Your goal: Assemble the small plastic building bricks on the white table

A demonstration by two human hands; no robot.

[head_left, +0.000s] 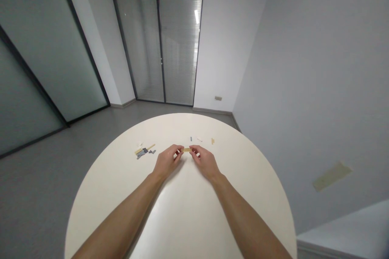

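Note:
Between my two hands is a small tan toy building-brick piece [187,150], held just above the table. My left hand [168,159] pinches its left end with thumb and fingers. Its right end is gripped by my right hand [204,161] in the same way. The fingers cover both ends, so only the middle of the piece shows. Just beyond the hands lie a small blue-grey piece [191,139], a white piece [199,139] and a tan piece [212,141].
A pile of grey and tan pieces [141,152] lies left of my hands, with a few dark grey bits [152,151] beside it. Everything rests on a round white table [188,218]. A grey wall [319,68] stands to the right, a glass door [161,48] behind.

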